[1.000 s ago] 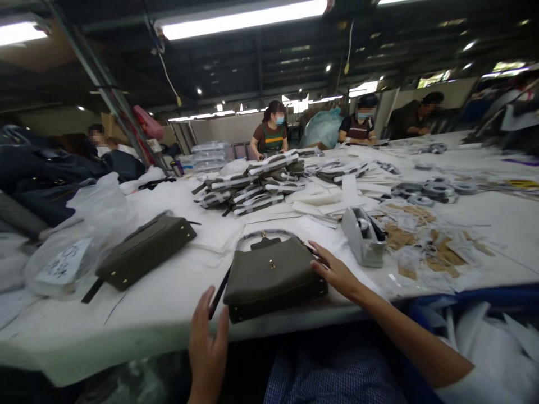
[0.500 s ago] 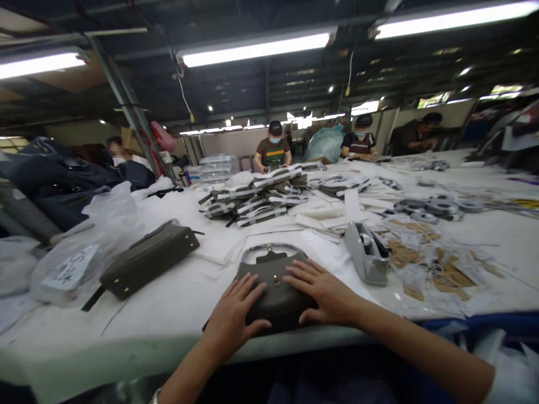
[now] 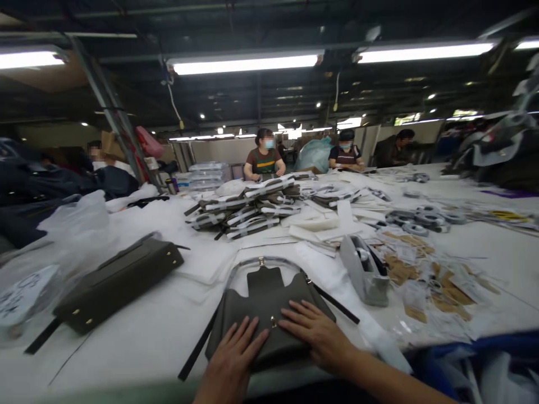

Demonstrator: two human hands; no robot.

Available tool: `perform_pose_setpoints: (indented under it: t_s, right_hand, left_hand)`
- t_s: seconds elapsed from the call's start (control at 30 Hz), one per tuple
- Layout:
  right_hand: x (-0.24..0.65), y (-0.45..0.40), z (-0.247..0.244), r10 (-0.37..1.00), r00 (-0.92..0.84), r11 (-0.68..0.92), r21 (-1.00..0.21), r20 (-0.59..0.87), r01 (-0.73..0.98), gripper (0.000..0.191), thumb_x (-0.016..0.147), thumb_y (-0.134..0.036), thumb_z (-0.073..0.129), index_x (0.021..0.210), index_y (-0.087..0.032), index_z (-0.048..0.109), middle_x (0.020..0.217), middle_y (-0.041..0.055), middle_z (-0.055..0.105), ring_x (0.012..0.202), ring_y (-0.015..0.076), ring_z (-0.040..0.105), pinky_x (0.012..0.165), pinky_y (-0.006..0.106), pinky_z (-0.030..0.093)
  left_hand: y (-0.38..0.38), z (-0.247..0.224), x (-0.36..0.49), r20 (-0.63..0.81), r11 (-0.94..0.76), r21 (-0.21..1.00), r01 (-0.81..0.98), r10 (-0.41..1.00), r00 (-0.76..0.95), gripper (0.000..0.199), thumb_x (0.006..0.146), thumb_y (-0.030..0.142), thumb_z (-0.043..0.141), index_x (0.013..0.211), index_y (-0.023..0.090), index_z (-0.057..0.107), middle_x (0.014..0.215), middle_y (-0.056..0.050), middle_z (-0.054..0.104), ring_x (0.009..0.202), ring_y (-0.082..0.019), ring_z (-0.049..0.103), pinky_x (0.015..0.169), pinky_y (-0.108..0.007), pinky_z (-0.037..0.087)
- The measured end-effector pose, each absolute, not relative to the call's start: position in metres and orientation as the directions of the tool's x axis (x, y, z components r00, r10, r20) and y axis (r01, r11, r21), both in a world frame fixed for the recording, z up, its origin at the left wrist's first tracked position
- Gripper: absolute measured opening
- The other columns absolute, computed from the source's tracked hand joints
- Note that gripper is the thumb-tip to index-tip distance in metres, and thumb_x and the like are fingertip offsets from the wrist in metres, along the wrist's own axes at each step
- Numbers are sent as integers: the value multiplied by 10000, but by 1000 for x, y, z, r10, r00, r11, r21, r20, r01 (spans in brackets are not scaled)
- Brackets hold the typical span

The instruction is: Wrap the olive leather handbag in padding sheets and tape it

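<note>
In the head view, the dark olive handbag (image 3: pixel 273 297) lies on the white-covered desk (image 3: pixel 138 353), at six o'clock near the front edge. The left hand (image 3: pixel 236 353) rests on its front at seven o'clock, palm down, open, with fingers slightly apart. The right hand (image 3: pixel 315 336) lies flat at about four o'clock on the same front, also open with fingers slightly apart; its fingertips are near the gold clasp (image 3: pixel 273 321), between the two hands. A handle (image 3: pixel 261 261) arches at the bag's twelve o'clock, and dark straps point to its seven and four o'clock.

At nine o'clock from this bag, a second olive bag (image 3: pixel 122 283) lies at a slant, gold studs on its end. Clear plastic (image 3: pixel 80 224) and a white sheet with writing (image 3: pixel 27 294) lie beyond it, toward ten o'clock. A grey tape dispenser (image 3: pixel 366 272) stands at two o'clock, with brown card pieces (image 3: pixel 450 292) past it toward three. A pile of wrapped dark pieces (image 3: pixel 252 207) is at twelve o'clock; beyond it sits a masked person (image 3: pixel 265 160), with another person (image 3: pixel 346 154) at one o'clock.
</note>
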State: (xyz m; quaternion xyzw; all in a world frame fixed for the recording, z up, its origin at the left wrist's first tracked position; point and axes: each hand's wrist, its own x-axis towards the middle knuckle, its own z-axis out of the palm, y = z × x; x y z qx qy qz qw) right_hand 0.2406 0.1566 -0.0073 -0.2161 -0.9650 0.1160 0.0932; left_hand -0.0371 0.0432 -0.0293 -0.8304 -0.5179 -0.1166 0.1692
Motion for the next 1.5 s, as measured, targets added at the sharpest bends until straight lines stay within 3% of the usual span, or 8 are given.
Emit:
perform_pose_setpoints:
  t_s: [0.13, 0.3, 0.47, 0.73, 1.0, 1.23, 1.37, 1.5]
  right_hand:
    - [245, 152, -4, 414, -904, 881, -294, 103, 370, 750, 890, -465, 592, 1543, -364, 238, 1619, 22, 215, 1489, 332, 191, 1193, 603, 181]
    - [239, 160, 13, 387, -921, 883, -307, 44, 356, 676, 892, -581, 557, 1498, -344, 373, 1565, 59, 349, 1438, 348, 325, 1167, 602, 250]
    - [189, 184, 59, 385, -919, 857, -402, 83, 322, 356, 963, -447, 490, 1174, -273, 716, 1184, 69, 718, 1094, 254, 667, 965, 388, 510]
    - [16, 273, 63, 404, -888, 876, -373, 220, 306, 302, 907, -320, 600, 1170, -218, 706, 1209, 71, 705, 1148, 234, 639, 1028, 347, 462]
    - [-99, 311, 22, 460, -875, 866, -296, 154, 403, 759, 754, -538, 740, 1390, -185, 523, 1399, 171, 535, 1260, 338, 511, 1025, 438, 430]
    - [-111, 321, 8, 538, -834, 830, -251, 122, 498, 274, 916, -408, 569, 1087, -243, 706, 1142, 68, 669, 1087, 231, 581, 834, 299, 442]
    - [-114, 321, 9, 542, -829, 833, -220, 140, 508, 265, 966, -288, 469, 1059, -226, 710, 1126, 71, 674, 1065, 212, 583, 818, 287, 422]
    - [-116, 314, 10, 510, -847, 855, -196, 152, 480, 336, 935, -454, 539, 1120, -206, 671, 1178, 99, 642, 1109, 240, 553, 841, 302, 423]
  left_hand:
    - [33, -3, -20, 161, -428, 32, 903, 894, 418, 935, 796, 455, 733, 1525, 413, 150, 1633, -97, 106, 1451, -386, 251, 1122, -608, 337]
    - [40, -10, -8, 169, -394, 130, 910, 913, 371, 897, 804, 560, 696, 1503, 485, 139, 1644, -100, 4, 1473, -418, 131, 1131, -677, 234]
    - [38, -27, -9, 290, -386, 163, 908, 898, 330, 737, 890, 592, 548, 1506, 473, 161, 1647, -81, 61, 1489, -361, 128, 1165, -630, 205]
    - [36, -27, -9, 345, -379, 176, 908, 888, 304, 721, 897, 603, 524, 1506, 475, 160, 1645, -78, 79, 1482, -352, 167, 1158, -608, 248]
    - [44, -36, -18, 480, -418, 7, 908, 798, 364, 706, 918, 641, 435, 1526, 422, 150, 1588, -133, 272, 1439, -354, 294, 1095, -557, 388]
    - [57, -62, -14, 646, -301, -187, 935, 679, 348, 752, 865, 726, 407, 1519, 407, 216, 1506, -112, 437, 1410, -329, 364, 1061, -491, 453]
    - [59, -65, -13, 682, -262, -227, 938, 645, 345, 741, 864, 729, 391, 1512, 409, 233, 1499, -93, 454, 1400, -312, 387, 1051, -469, 470]
    - [60, -67, -12, 680, -250, -228, 941, 651, 337, 729, 871, 726, 381, 1512, 416, 225, 1499, -84, 456, 1397, -310, 391, 1039, -473, 483]
